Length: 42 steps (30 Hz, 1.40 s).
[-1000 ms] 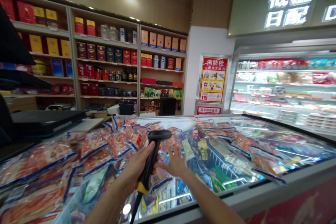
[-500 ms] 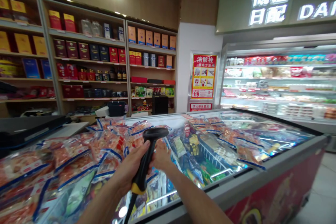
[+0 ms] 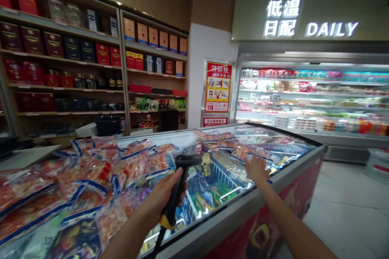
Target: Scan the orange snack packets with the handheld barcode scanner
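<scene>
My left hand (image 3: 167,194) is wrapped round the handle of a black and yellow barcode scanner (image 3: 178,190), held upright over the near part of the chest freezer. Its head points to the right and its cable runs down out of view. My right hand (image 3: 257,170) is stretched out to the right, fingers apart, over clear bags of pinkish food with blue edges (image 3: 240,151) on the freezer's glass top. It partly hides one bag; whether it touches that bag I cannot tell. Many similar bags (image 3: 130,166) lie heaped to the left of the scanner.
The chest freezer (image 3: 219,210) has a grey rim; frozen packs and white wire baskets show through its glass. Shelves of boxed goods (image 3: 69,48) stand at the back left. A lit refrigerated display (image 3: 304,105) is at the back right, with tiled floor (image 3: 334,198) before it.
My right hand has moved from beside the scanner to the bags on the right, its fingers spreading. The view has turned right. My left hand still holds the scanner.
</scene>
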Each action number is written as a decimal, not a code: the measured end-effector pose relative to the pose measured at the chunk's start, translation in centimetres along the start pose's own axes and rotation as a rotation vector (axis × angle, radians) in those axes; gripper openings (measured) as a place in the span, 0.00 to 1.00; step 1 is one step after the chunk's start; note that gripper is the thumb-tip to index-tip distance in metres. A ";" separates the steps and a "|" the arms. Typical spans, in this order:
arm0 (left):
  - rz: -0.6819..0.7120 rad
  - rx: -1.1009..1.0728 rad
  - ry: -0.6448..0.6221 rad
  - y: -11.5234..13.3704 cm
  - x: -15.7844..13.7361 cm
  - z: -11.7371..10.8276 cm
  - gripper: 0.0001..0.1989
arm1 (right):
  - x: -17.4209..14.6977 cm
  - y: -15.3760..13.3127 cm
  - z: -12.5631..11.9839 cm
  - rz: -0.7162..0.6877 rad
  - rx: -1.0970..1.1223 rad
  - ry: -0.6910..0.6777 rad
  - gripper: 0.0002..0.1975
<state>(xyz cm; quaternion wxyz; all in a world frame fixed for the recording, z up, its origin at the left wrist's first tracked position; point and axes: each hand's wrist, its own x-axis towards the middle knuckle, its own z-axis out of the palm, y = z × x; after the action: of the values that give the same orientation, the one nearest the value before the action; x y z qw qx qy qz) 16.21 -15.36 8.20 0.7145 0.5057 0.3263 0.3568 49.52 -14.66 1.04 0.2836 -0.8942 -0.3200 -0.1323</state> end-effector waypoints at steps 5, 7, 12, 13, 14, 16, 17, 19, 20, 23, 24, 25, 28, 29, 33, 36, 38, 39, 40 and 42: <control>0.005 0.017 0.017 -0.1 0.0 0.7 0.16 | 2.3 4.3 -0.7 0.282 0.052 -0.213 0.28; 0.009 0.015 0.023 0.0 -0.1 0.8 0.16 | 2.2 4.9 -0.5 0.288 0.094 -0.218 0.27; 0.001 0.026 0.021 0.0 -0.2 0.4 0.16 | 0.1 3.4 0.2 0.164 0.274 -0.068 0.24; -0.001 0.022 -0.001 0.0 -0.3 0.2 0.16 | -0.4 2.7 0.4 0.130 0.306 -0.034 0.24; -0.006 0.018 -0.026 0.0 -0.3 0.0 0.16 | -1.0 1.8 0.5 0.095 0.337 0.000 0.24; -0.021 0.015 -0.067 0.0 -0.5 -0.5 0.16 | -2.0 -0.4 1.0 0.009 0.408 0.048 0.25; -0.031 0.016 -0.080 0.1 -0.7 -0.8 0.16 | -2.5 -1.6 1.3 -0.042 0.448 0.064 0.26; -0.041 0.016 -0.083 0.3 -1.1 -1.4 0.16 | -3.3 -4.0 2.1 -0.136 0.513 0.075 0.26; -0.043 0.017 -0.081 0.4 -1.3 -1.8 0.16 | -3.7 -5.2 2.4 -0.163 0.532 0.073 0.26; -0.030 0.020 -0.045 0.8 -2.3 -2.9 0.16 | -4.5 -8.4 3.5 -0.187 0.562 0.052 0.26; -0.022 0.022 -0.021 0.9 -2.6 -3.3 0.16 | -4.7 -9.2 3.8 -0.190 0.572 0.048 0.25; -0.021 0.022 -0.003 1.0 -2.9 -3.6 0.16 | -4.9 -10.0 4.0 -0.195 0.583 0.048 0.25; -0.046 0.004 -0.001 1.3 -3.5 -4.3 0.17 | -5.3 -11.7 4.5 -0.209 0.587 0.041 0.25; -0.059 -0.005 -0.012 1.4 -3.7 -4.5 0.17 | -5.4 -12.2 4.6 -0.212 0.580 0.031 0.25; -0.066 -0.028 -0.026 1.2 -3.8 -5.3 0.17 | -6.0 -13.8 4.7 -0.225 0.578 0.011 0.24; -0.067 -0.054 -0.033 1.0 -3.7 -5.7 0.17 | -6.4 -14.8 4.8 -0.245 0.580 0.008 0.23; -0.069 -0.068 -0.039 0.9 -3.7 -5.9 0.16 | -6.6 -15.4 4.9 -0.256 0.583 0.001 0.24; -0.068 -0.071 -0.049 0.8 -3.7 -6.0 0.16 | -6.7 -15.7 4.9 -0.258 0.587 -0.001 0.24; -0.068 -0.071 -0.062 0.8 -3.7 -6.0 0.16 | -6.8 -16.0 5.0 -0.259 0.590 -0.003 0.24; -0.070 -0.067 -0.083 0.8 -3.8 -6.0 0.15 | -6.8 -16.4 5.0 -0.266 0.585 -0.008 0.25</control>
<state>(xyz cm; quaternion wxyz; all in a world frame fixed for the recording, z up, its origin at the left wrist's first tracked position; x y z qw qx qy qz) 9.03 -15.42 7.69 0.7560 0.4841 0.3017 0.3212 34.00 -4.67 1.10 0.5077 -0.7256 -0.4597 -0.0671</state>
